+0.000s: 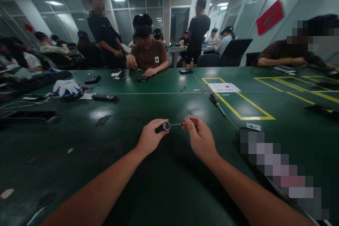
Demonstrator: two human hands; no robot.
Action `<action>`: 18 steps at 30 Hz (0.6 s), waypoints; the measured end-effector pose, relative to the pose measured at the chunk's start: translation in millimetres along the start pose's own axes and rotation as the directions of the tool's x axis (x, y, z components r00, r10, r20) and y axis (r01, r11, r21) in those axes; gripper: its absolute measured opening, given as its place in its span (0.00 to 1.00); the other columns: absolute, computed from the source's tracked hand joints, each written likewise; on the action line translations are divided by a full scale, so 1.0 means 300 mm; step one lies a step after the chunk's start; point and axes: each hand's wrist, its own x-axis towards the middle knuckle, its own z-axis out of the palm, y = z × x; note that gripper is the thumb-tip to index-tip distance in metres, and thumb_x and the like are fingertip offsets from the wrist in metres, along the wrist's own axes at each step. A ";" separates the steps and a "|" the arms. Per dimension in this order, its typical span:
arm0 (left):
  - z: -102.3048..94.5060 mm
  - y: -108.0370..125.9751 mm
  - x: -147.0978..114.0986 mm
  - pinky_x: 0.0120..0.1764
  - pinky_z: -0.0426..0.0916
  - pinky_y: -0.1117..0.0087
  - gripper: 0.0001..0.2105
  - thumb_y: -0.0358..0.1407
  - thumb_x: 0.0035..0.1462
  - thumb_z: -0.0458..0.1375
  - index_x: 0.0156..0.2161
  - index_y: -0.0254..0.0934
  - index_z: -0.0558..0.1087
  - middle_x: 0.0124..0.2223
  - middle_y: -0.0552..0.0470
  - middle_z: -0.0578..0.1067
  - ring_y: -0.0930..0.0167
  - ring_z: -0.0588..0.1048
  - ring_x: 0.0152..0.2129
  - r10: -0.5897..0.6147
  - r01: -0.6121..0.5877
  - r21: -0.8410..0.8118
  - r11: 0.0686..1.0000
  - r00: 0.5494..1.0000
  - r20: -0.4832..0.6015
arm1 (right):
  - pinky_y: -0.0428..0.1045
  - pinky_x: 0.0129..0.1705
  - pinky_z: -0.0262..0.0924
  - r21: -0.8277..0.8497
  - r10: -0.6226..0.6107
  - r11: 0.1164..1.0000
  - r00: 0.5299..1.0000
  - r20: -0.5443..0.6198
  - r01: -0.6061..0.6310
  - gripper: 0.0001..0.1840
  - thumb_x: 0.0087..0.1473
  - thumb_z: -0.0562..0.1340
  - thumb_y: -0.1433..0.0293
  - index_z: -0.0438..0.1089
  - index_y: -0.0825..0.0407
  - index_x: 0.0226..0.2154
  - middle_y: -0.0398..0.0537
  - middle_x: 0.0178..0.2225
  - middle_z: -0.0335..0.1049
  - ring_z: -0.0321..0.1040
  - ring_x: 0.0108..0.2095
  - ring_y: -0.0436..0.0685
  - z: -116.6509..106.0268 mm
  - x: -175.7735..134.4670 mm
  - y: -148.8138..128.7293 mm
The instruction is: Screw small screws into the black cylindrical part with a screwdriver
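A person's two bare hands work above a dark green table (111, 141), seen from the wearer's own viewpoint. The left hand (152, 135) pinches a short black tube (161, 128) between thumb and fingers, with its round, pale-rimmed end turned toward the wearer. The tube is the landmark for everything else here.

Just right of the tube, the right hand (201, 137) pinches the handle of a small screwdriver (182, 123) with a red collar. Its thin metal shaft points left, and the tip reaches the tube's rim; whether it touches or goes inside is too small to tell.

Beyond the tube to the right, a larger screwdriver (217, 104) with a yellow and black handle lies on the table. Farther in that direction, a sheet of white paper (225, 87) lies partly across a yellow outline (256, 117). Nearer than the tube and well to the right is a long, dark-edged item (275, 169), its surface blurred out.

Beyond the tube to the left lies a dark stick-shaped tool (105, 97) with a red end. Past it, farther left, sits a bundle of white and blue gloves (66, 87). Directly beyond the tube, across the table, a co-worker in a brown shirt (149, 55) bends over a small black device (142, 78).
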 end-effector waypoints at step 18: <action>0.001 -0.020 0.002 0.57 0.68 0.58 0.19 0.27 0.54 0.67 0.52 0.42 0.79 0.52 0.48 0.79 0.65 0.77 0.50 0.007 -0.007 -0.018 1.000 1.000 -0.008 | 0.48 0.30 0.58 -0.048 -0.069 0.996 0.983 0.169 0.078 0.15 0.65 0.59 0.56 0.74 0.48 0.36 0.42 0.26 0.69 0.67 0.28 0.54 -0.004 -0.022 -0.034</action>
